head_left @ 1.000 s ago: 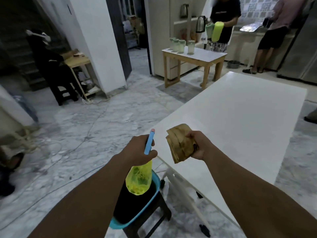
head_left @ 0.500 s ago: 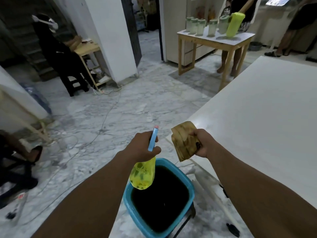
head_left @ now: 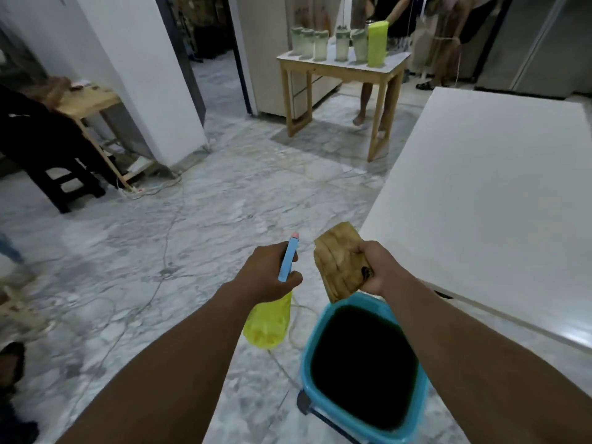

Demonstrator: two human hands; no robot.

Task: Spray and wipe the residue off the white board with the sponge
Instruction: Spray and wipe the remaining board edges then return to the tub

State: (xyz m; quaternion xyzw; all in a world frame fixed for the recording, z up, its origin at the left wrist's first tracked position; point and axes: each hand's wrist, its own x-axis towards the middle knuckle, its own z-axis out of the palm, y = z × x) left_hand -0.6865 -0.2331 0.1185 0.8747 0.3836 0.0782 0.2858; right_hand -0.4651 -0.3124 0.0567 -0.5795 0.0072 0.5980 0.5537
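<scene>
A white board [head_left: 487, 200] stretches along the right beside a blue bucket [head_left: 423, 395] of dark liquid, above whose rim the right hand [head_left: 374, 267] grips a brown sponge [head_left: 339, 261], while the left hand [head_left: 269, 274] clasps a yellow spray bottle [head_left: 269, 325].

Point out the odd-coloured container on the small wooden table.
The bright lime-green container, tallest and at the right end of the row on the wooden table; the others are pale grey-green.
</scene>
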